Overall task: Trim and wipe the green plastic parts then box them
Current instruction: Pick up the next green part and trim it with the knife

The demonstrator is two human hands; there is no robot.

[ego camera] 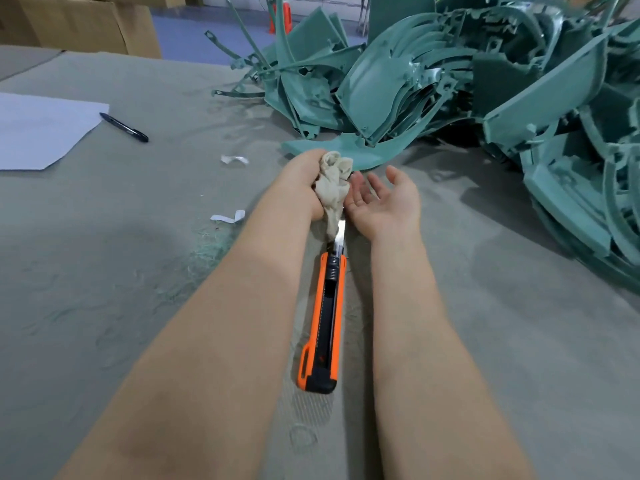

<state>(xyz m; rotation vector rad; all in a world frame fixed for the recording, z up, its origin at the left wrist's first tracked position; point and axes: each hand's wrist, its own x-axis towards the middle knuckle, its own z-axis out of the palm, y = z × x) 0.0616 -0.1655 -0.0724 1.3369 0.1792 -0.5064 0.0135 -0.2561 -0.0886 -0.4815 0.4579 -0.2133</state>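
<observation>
Gripping a cloth (334, 181) in curled left hand (304, 181), right hand (382, 199) fingers spread empty; upper-right green parts (467, 81) pile awaits, nothing visibly boxed.

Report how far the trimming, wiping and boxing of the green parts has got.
Done: green shavings on the table suggest some trimming. In hand: the left hand grips a rag, the right hand is open, and the utility knife lies between the forearms, blade out. Left: a large pile of green plastic parts sits unboxed; no boxed part is visible.
</observation>
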